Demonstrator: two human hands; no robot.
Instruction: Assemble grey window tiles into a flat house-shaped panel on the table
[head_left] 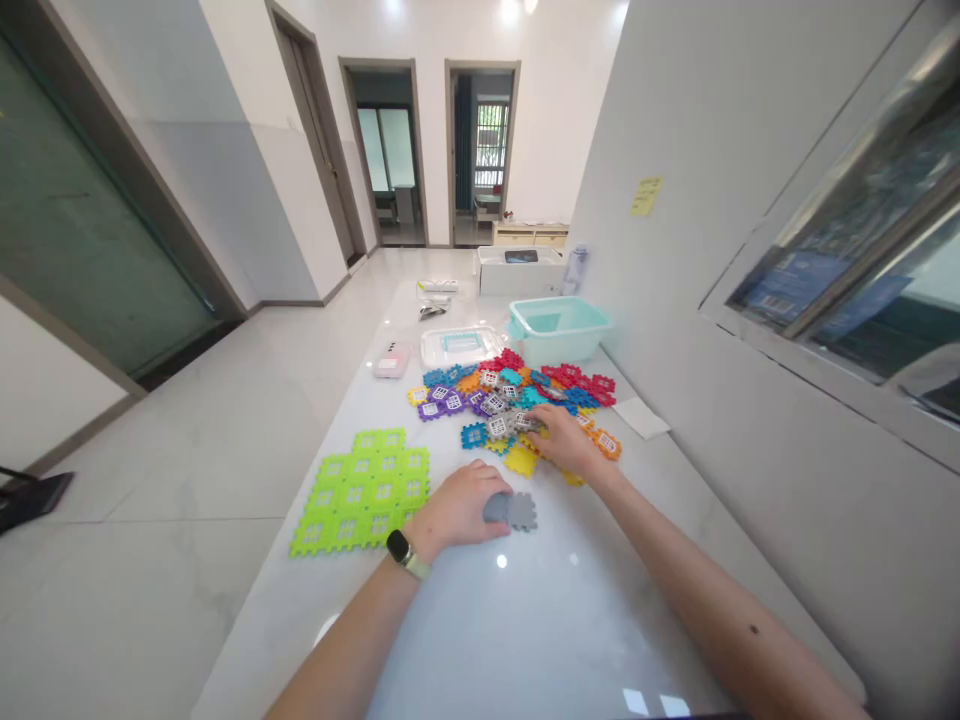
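Bare forearms (352,640) stretch across a white marble-look counter (525,620). Left hand (456,508), fingers curled, lies over the edge of a grey foam window-cut square tile (523,511). Right hand (566,443), fingers bunched, sits at a multicoloured heap of tiles (510,400); any pinch is hidden.

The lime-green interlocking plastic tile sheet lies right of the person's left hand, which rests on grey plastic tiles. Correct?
No: the head view shows the lime-green interlocking plastic tile sheet left of the person's left hand, which does rest on grey plastic tiles.
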